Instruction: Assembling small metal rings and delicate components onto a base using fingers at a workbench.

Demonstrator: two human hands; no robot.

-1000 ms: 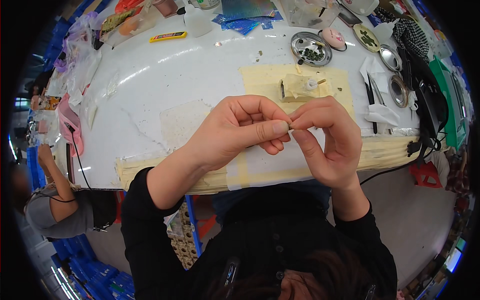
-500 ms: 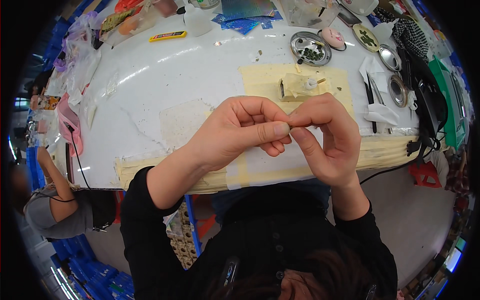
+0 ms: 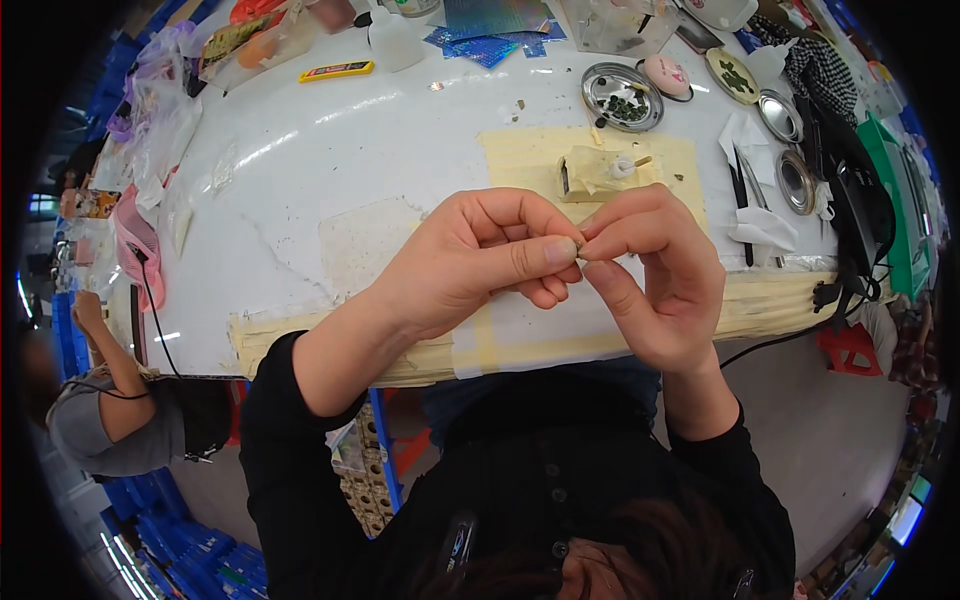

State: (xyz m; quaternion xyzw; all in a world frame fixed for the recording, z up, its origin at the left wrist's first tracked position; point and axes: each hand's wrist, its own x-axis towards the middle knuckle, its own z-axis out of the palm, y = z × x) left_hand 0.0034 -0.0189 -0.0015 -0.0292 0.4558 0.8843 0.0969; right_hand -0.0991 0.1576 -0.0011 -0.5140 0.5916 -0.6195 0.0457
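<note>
My left hand (image 3: pixel 480 255) is closed, thumb and forefinger pinching a tiny greenish piece (image 3: pixel 579 250) whose kind is too small to tell. Fingertips of my right hand (image 3: pixel 655 270) come up against the same piece from the other side, thumb and forefinger slightly parted around it. Both hands are held above the table's near edge. Just beyond them is a small block wrapped in yellowish tape (image 3: pixel 595 176), with a white nozzle-like tip on it. Farther back, a round metal dish (image 3: pixel 622 75) holds several small dark green pieces.
Tweezers (image 3: pixel 741 205) and white tissue (image 3: pixel 768 228) lie to the right, near small metal dishes (image 3: pixel 795 180). An oval dish (image 3: pixel 732 75) holds green pieces. A yellow box (image 3: pixel 336 71) and a white bottle (image 3: pixel 395 42) stand at the back. Another person (image 3: pixel 110 420) sits at left.
My right fingertips have parted slightly, and a bit of the tiny piece now shows between the hands. The left hand has barely moved.
</note>
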